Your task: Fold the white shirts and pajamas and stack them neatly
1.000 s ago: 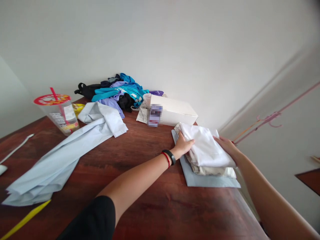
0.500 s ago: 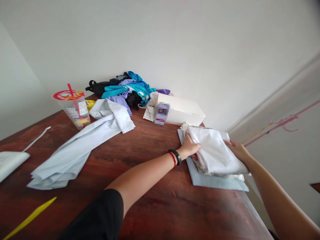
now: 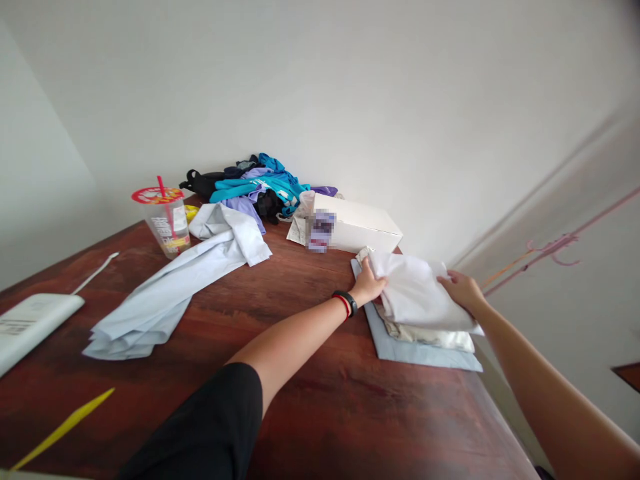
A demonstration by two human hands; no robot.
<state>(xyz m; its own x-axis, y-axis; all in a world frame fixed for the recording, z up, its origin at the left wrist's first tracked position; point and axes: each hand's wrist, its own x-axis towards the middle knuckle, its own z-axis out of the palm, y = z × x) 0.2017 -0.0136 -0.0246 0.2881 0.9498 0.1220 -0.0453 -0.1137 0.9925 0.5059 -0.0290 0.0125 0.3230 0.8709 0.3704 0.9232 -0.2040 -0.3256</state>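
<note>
Outstretched, both hands, left (image 3: 369,285) and right (image 3: 461,289), grasp opposite edges of the folded white garment (image 3: 417,293) atop the stack.

Both arms reach forward, left hand (image 3: 369,285) and right hand (image 3: 461,289) each closed in a light grip.

A short black sleeve (image 3: 205,433) is worn on the left upper arm, with the forearm left bare. The left wrist is ringed by a black band (image 3: 349,300) and a thin red cord (image 3: 343,306). The right arm (image 3: 540,393) is seen bare, without sleeve or jewellery.
</note>
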